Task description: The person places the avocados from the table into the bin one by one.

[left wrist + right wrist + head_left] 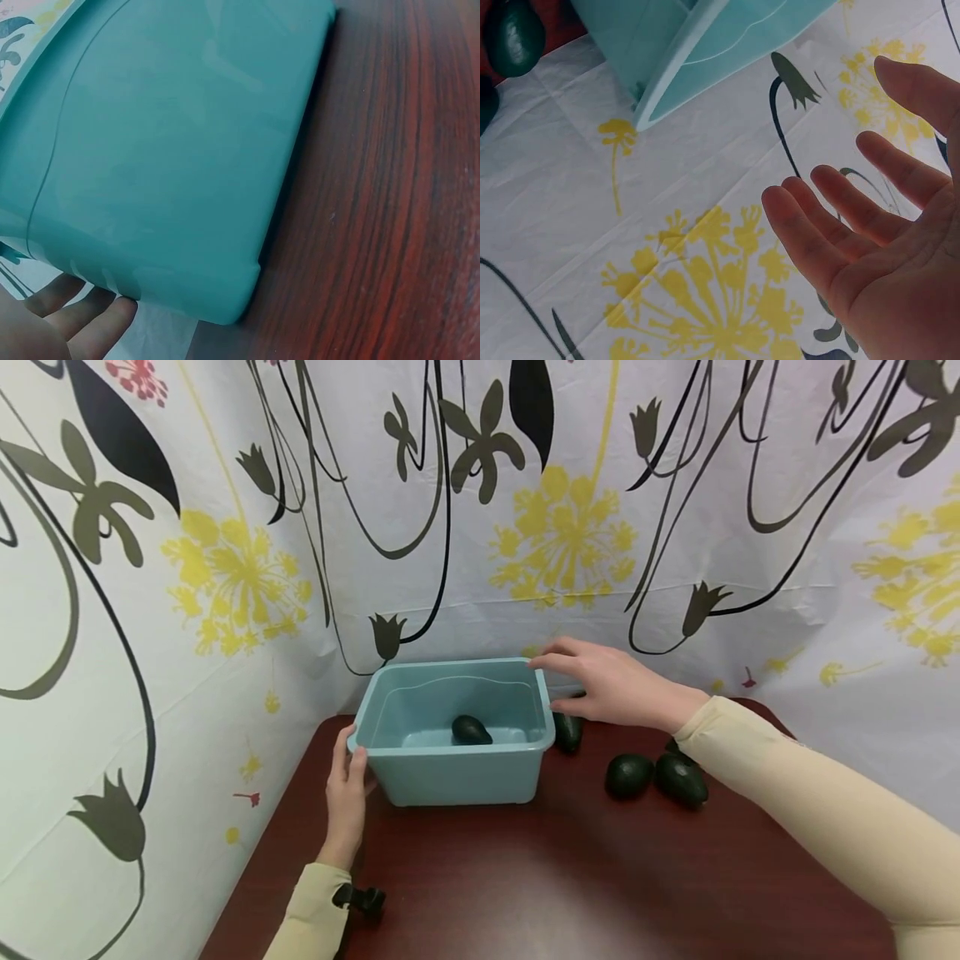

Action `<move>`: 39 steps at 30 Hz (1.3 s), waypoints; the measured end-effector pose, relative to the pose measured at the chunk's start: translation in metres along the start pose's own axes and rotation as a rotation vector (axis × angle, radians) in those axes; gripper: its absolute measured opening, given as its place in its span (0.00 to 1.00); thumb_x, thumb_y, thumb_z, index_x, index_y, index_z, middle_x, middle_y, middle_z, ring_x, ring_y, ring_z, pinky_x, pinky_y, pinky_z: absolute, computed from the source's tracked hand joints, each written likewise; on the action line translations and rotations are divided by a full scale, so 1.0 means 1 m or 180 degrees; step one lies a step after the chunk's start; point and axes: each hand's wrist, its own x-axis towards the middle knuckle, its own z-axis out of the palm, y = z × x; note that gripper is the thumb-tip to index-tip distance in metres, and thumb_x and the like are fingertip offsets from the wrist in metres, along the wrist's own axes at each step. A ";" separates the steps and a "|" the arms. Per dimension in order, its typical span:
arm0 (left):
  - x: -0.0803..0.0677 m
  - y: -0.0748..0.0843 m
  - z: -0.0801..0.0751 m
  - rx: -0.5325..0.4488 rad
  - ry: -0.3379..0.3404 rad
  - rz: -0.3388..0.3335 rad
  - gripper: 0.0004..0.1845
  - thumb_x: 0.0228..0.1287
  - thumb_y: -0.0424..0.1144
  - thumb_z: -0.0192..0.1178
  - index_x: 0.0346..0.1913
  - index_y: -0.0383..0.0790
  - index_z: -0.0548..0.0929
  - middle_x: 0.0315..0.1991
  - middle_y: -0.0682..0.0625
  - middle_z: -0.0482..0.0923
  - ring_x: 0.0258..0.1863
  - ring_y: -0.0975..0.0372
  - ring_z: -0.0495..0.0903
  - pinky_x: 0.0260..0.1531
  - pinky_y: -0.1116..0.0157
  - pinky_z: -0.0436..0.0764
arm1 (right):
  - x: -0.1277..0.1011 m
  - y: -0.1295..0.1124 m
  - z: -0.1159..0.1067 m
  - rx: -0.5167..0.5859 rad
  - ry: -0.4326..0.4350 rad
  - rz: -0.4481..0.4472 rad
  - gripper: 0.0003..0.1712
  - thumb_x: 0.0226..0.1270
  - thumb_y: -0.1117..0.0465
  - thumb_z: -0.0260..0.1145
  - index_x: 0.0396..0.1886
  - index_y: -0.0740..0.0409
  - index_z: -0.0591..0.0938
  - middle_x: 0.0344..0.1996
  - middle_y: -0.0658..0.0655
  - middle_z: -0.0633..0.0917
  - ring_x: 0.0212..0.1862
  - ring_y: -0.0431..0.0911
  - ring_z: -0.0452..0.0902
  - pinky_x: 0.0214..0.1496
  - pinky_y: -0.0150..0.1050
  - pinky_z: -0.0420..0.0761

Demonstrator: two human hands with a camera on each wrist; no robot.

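Note:
A teal plastic tub [450, 768] stands on the dark red table [570, 877] near the back corner. One dark green avocado [471, 730] lies inside it. My left hand [348, 768] rests with straight fingers against the tub's front left corner; the left wrist view shows those fingers [82, 315] beside the tub wall [165, 150]. My right hand [558, 672] hovers open and empty over the tub's back right corner. In the right wrist view that hand [870, 217] has spread fingers in front of the curtain, with the tub rim [705, 45] above.
Three more avocados lie on the table right of the tub: one [567, 731] against its right wall, two [628, 775] [681, 779] further right under my right forearm. A flowered curtain [225, 568] closes off the back and left.

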 end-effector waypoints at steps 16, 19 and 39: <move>0.007 -0.016 -0.005 -0.0031 0.0021 -0.0004 0.26 0.80 0.50 0.50 0.76 0.67 0.62 0.71 0.49 0.64 0.65 0.50 0.69 0.56 0.35 0.71 | -0.032 0.012 0.011 0.0029 -0.0117 0.0396 0.34 0.64 0.48 0.74 0.69 0.41 0.76 0.61 0.49 0.75 0.51 0.44 0.79 0.46 0.48 0.80; 0.010 -0.027 -0.004 -0.0025 0.0046 -0.0008 0.26 0.80 0.51 0.49 0.75 0.71 0.61 0.71 0.52 0.64 0.65 0.51 0.69 0.56 0.35 0.71 | -0.041 0.017 0.019 0.0049 -0.0212 0.0461 0.34 0.63 0.49 0.74 0.68 0.42 0.76 0.60 0.50 0.75 0.46 0.43 0.80 0.45 0.47 0.80; 0.001 0.000 -0.001 -0.0040 0.0008 -0.0080 0.27 0.80 0.48 0.50 0.77 0.60 0.61 0.71 0.44 0.64 0.64 0.49 0.69 0.56 0.35 0.71 | -0.082 0.041 0.058 0.0126 -0.0451 0.0782 0.34 0.60 0.51 0.77 0.67 0.43 0.78 0.58 0.51 0.77 0.47 0.46 0.80 0.43 0.48 0.81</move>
